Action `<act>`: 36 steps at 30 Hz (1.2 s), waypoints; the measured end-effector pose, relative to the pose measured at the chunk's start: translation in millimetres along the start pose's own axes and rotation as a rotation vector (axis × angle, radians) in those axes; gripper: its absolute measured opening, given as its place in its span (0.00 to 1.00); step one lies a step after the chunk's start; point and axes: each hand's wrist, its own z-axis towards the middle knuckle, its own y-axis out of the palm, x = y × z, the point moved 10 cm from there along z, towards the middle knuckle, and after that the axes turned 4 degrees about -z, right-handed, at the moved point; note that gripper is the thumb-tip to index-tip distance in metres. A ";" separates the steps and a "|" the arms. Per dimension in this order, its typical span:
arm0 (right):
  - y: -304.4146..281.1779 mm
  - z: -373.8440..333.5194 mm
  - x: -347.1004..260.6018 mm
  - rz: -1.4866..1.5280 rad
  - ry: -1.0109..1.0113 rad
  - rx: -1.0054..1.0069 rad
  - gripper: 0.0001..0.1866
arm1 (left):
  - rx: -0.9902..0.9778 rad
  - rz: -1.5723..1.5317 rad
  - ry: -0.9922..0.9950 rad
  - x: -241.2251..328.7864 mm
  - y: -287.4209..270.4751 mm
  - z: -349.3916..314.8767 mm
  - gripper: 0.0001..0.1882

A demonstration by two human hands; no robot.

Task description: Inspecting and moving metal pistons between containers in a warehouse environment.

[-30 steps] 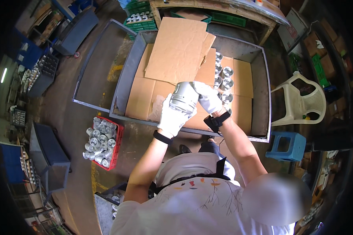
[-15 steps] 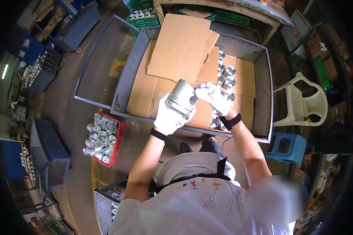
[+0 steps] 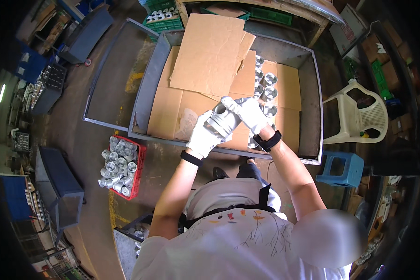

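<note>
A silvery metal piston (image 3: 223, 122) is held up above the near side of a grey metal bin (image 3: 310, 88). My left hand (image 3: 203, 139), in a white glove, wraps round the piston's lower left side. From the right, my gloved right hand (image 3: 250, 115) grips its upper right edge. The piston is tilted, with a round opening showing on its upper side. Just right of my right hand, several pistons (image 3: 269, 94) stand in rows on cardboard in the bin. Loose cardboard sheets (image 3: 207, 53) lie over the bin's far left part.
Left of me on the floor is a red crate (image 3: 140, 172) heaped with pistons. A white plastic chair (image 3: 359, 112) and a blue stool (image 3: 343, 168) stand to the right. Beyond the bin are a wooden table (image 3: 261, 9) and green crates (image 3: 163, 24) with pistons.
The piston has been turned in my hands, so its round opening now faces more upward. My right hand has shifted left, over its edge. The view has moved slightly.
</note>
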 end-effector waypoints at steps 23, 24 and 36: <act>-40.6 -17.2 112.8 0.346 0.343 0.065 0.24 | 0.214 -0.550 -0.354 -32.5 10.1 -11.8 0.36; -42.9 -20.2 111.5 0.350 0.341 0.067 0.24 | 0.244 -0.519 -0.326 -31.3 7.6 -11.8 0.36; -63.3 -51.3 147.0 0.353 0.377 0.007 0.25 | -0.233 -0.559 -0.448 -47.2 22.6 21.2 0.38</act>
